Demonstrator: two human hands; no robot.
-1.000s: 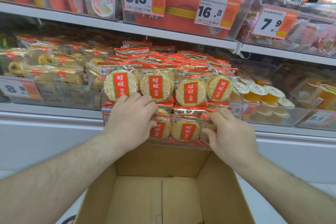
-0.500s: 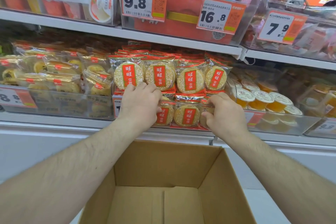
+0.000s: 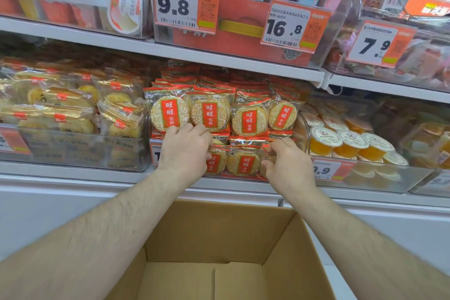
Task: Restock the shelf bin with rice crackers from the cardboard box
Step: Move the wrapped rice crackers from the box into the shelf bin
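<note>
Your left hand [image 3: 184, 151] and right hand [image 3: 287, 162] are both curling against the lower rice crackers [image 3: 243, 164] stacked in the shelf bin [image 3: 155, 151], just above the cardboard box [image 3: 219, 234]; whether either actually grips a packet, I cannot tell.

Middle shelf [image 3: 73, 173]: white, running left to right across the view.
Shelf bin [image 3: 302, 129]: clear, at centre, packed with rice crackers [image 3: 248, 120] in red-labelled packs.
At 9 o'clock of it: clear bin of wrapped yellow pastries [image 3: 73, 109].
At 3 o'clock: clear bin of orange jelly cups [image 3: 350, 143].
Upper shelf [image 3: 219, 56], at 12 o'clock: bins carrying price tags [image 3: 180, 7].
</note>
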